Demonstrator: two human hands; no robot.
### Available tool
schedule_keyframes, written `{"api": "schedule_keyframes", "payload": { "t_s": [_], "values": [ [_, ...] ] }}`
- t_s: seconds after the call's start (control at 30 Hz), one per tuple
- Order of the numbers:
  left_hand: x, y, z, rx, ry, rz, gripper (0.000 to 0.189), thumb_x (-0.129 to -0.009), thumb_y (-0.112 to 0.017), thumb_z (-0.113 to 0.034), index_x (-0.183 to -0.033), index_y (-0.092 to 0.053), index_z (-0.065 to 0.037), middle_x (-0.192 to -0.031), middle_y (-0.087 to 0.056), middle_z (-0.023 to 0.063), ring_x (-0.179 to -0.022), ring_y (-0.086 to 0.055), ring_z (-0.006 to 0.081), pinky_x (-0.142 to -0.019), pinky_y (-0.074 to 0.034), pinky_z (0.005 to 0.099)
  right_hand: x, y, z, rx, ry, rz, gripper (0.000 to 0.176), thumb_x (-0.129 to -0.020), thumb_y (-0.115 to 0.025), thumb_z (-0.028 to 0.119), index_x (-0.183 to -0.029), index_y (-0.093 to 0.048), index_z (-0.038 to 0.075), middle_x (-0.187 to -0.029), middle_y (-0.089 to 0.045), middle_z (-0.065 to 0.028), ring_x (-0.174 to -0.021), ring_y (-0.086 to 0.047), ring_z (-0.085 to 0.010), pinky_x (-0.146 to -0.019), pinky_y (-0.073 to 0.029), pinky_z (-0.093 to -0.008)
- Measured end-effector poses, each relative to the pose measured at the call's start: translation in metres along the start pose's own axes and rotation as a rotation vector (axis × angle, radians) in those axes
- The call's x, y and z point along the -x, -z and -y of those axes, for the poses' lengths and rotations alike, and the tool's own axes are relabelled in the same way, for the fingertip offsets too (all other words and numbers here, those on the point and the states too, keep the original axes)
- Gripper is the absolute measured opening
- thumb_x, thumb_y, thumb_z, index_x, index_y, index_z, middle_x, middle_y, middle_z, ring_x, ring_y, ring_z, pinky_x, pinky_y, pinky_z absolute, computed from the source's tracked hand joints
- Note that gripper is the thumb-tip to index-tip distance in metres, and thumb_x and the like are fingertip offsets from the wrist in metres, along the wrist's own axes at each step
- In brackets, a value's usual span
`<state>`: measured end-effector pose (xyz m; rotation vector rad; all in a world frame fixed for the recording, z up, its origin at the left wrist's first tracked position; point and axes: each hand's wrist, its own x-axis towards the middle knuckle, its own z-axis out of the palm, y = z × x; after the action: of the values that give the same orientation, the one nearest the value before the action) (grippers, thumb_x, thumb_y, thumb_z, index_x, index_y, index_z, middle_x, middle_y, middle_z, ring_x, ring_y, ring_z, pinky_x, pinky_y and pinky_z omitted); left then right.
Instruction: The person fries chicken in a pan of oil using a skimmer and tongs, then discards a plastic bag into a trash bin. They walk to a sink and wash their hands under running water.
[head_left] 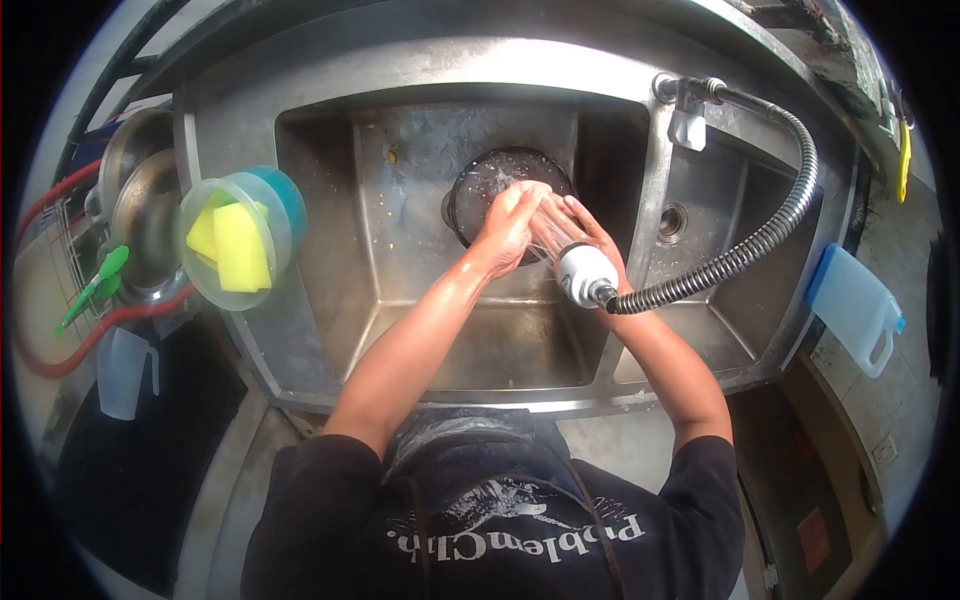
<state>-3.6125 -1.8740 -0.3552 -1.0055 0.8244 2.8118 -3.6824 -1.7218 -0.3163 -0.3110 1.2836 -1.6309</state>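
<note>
My left hand point(507, 220) is over the sink with its fingers bent and pressed together. Whatever they close on is hidden by the water and the other hand. Beside it my right hand point(602, 238) has its visible fingers stretched out, partly behind the white spray head point(586, 275). Clear water streams from the spray head over both hands. No grip on the spray head shows. Beneath the hands a round black pan point(485, 185) lies on the bottom of the sink, wet inside and partly covered by my hands.
The steel sink point(330, 330) has a smaller right basin point(690, 180). A flexible metal hose point(790, 215) arcs across it. On the left rim stand a tub point(190, 285) with yellow sponges point(240, 245) and a teal container point(288, 205). A blue jug point(850, 300) stands right.
</note>
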Motion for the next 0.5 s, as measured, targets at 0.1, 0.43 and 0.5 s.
{"api": "schedule_keyframes", "payload": {
  "t_s": [0.1, 0.43, 0.5],
  "values": [
    [-0.005, 0.005, 0.003, -0.664, -0.283, -0.067, 0.035, -0.111, -0.046, -0.032, -0.113, -0.061, 0.000, -0.101, -0.066, 0.0115, -0.102, -0.066, 0.0207, -0.089, -0.055, 0.0337, -0.002, -0.002, -0.007, 0.777, 0.218, 0.039, 0.053, -0.097, -0.057, 0.025, -0.148, -0.049, 0.012, -0.145, -0.060, -0.0051, -0.146, -0.043, -0.0175, -0.129, -0.023, -0.0388],
    [-0.008, -0.004, 0.011, 0.252, -0.025, -0.197, 0.039, -0.110, -0.048, -0.038, -0.116, -0.056, 0.000, -0.104, -0.064, 0.0087, -0.098, -0.065, 0.0207, -0.089, -0.056, 0.0357, -0.027, -0.027, -0.005, 2.008, 0.316, 0.157, 0.053, -0.101, -0.048, 0.008, -0.153, -0.039, 0.003, -0.158, -0.043, -0.0148, -0.149, -0.038, -0.0212, -0.128, -0.026, -0.0392],
    [-0.015, 0.008, 0.020, -0.258, -0.241, -0.309, 0.042, -0.112, -0.042, -0.040, -0.118, -0.058, -0.001, -0.099, -0.063, 0.0083, -0.091, -0.063, 0.0151, -0.083, -0.054, 0.0313, -0.029, -0.038, -0.003, 1.881, 0.297, 0.194, 0.056, -0.098, -0.049, 0.011, -0.153, -0.039, 0.002, -0.159, -0.041, -0.0141, -0.150, -0.034, -0.0219, -0.129, -0.022, -0.0381]
  ]
}}
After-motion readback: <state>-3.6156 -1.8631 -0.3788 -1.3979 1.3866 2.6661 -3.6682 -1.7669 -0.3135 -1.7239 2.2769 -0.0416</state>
